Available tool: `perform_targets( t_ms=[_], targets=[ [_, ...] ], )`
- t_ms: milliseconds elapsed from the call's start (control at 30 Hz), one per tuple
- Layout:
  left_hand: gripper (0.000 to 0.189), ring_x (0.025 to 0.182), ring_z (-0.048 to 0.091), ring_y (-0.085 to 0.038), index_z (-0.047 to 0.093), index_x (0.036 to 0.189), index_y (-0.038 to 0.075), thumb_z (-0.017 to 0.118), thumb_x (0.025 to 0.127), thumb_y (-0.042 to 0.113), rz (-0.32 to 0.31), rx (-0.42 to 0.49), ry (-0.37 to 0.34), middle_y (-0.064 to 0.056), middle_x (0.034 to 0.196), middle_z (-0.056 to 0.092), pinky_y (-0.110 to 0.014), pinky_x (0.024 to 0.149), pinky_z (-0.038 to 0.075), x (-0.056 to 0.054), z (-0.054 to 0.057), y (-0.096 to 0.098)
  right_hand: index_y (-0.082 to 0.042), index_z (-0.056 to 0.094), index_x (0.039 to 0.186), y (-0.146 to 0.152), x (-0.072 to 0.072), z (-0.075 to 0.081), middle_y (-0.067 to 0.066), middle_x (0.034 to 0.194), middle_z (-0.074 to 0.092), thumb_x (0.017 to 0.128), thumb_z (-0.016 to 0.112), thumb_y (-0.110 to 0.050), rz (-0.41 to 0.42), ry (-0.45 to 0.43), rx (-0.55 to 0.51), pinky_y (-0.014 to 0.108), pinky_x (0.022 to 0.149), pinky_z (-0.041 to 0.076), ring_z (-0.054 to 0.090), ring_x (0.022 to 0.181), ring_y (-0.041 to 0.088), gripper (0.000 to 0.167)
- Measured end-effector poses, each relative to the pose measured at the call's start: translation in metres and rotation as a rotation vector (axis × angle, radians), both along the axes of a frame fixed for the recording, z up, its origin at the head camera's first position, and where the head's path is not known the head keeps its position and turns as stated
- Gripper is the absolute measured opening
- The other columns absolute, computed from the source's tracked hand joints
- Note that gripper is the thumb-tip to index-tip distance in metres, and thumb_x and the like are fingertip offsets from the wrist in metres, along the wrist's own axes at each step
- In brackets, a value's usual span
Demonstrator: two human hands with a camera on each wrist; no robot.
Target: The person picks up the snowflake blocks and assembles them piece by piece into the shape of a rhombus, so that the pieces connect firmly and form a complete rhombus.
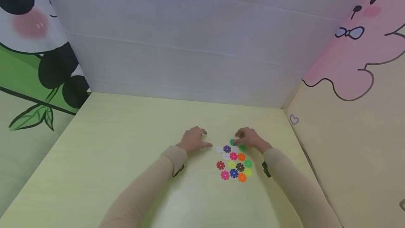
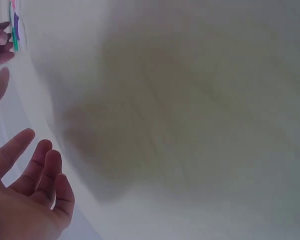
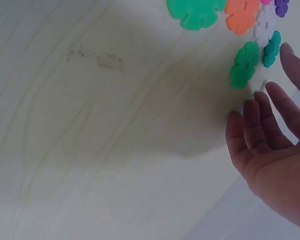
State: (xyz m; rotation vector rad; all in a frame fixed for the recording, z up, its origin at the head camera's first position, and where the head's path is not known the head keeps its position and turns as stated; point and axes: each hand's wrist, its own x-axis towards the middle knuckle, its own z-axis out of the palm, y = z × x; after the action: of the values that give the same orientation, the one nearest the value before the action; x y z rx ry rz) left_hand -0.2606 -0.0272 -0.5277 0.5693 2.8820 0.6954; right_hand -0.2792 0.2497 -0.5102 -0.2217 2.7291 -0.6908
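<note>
Several notched, flower-shaped plastic discs lie flat on the table in a loose cluster, among them a purple disc [image 1: 227, 149], a dark red disc [image 1: 220, 165] and a brown disc [image 1: 240, 167]. Over the cluster's far edge is my right hand [image 1: 250, 139], fingers loosely bent and thumb apart from them. Its thumb comes close to a teal disc [image 3: 271, 49], and a green disc [image 3: 245, 65] lies beside the fingertips. My left hand [image 1: 193, 140] hovers left of the cluster, thumb and fingers spread with nothing between them.
The pale wood-grain table [image 1: 126, 133] stretches away to the left. A white sheet [image 1: 177, 45] hangs along its back edge. Side panels rise at both sides, a panda drawing [image 1: 25, 24] on the left and a pink figure [image 1: 364, 55] on the right.
</note>
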Motion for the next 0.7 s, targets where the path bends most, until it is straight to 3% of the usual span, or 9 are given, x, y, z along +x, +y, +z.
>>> perform_targets(
  t_ms=[233,700],
  targets=[
    [0.060,0.095,0.055,-0.022,0.067,0.115,0.006,0.080,0.072,0.047,-0.017,0.131,-0.040,-0.006,0.103,0.062,-0.038,0.085,0.044,0.007,-0.010,0.018,-0.007,0.066,0.108,-0.001,0.003,-0.005,0.006,0.103,0.062,0.081,0.077,-0.031,0.017,0.014,-0.028,0.044,0.087,0.045,0.055,0.099,0.025,0.037],
    [0.046,0.092,0.050,-0.019,0.072,0.111,0.017,0.079,0.074,0.044,-0.082,0.062,-0.018,-0.003,0.100,0.053,-0.037,0.079,0.043,0.013,-0.019,0.042,-0.010,0.067,0.107,0.000,0.002,-0.009,0.005,0.103,0.063,0.079,0.079,-0.033,-0.002,0.005,-0.028,0.042,0.087,0.046,0.056,0.099,0.025,0.038]
  ],
)
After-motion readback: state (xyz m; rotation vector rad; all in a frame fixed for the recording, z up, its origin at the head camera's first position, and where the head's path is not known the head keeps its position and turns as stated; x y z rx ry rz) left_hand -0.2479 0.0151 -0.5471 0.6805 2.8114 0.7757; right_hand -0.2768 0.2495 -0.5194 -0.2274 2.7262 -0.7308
